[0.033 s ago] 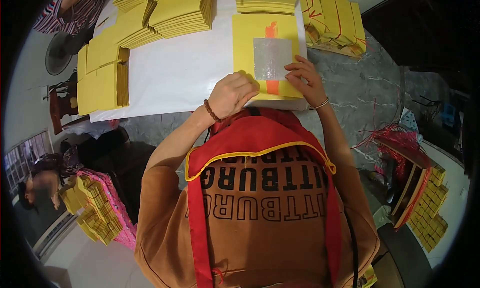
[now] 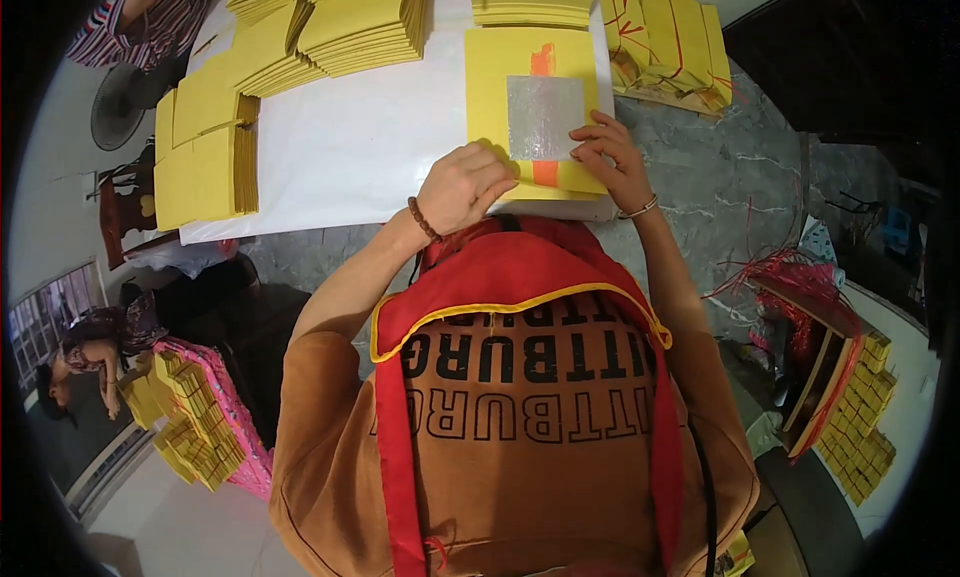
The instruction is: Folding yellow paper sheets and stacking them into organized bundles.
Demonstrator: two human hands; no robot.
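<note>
Grey marbled floor (image 2: 690, 182) surrounds the table with a smooth white covering (image 2: 350, 142), where we see stacks of folded yellow paper (image 2: 340, 27) along the far side and more at the left end. Just below our hands, at the table's right-hand end, lies a flat yellow paper sheet (image 2: 487, 87), somewhat longer away from us than across. Down its middle runs a narrow orange-red stripe (image 2: 544, 172), its line pointing away from our chest; over that rests a shiny, silvery translucent square (image 2: 545, 117), edges roughly parallel to the sheet's, set nearer its right edge than its left.

Our right hand (image 2: 617, 165) is the nearer one to the square: it comes in over the sheet's right edge, fingers spread, thumb and forefinger apart, their tips at the square's right edge. We see nothing clamped between them, though whether they press on the square we cannot tell. Our left hand (image 2: 462, 187) sits at the sheet's near-left corner, so the square lies beyond it and to its right. Its fingers are curled, thumb drawn in toward the forefinger; whether they pinch the paper's edge, we cannot tell.
</note>
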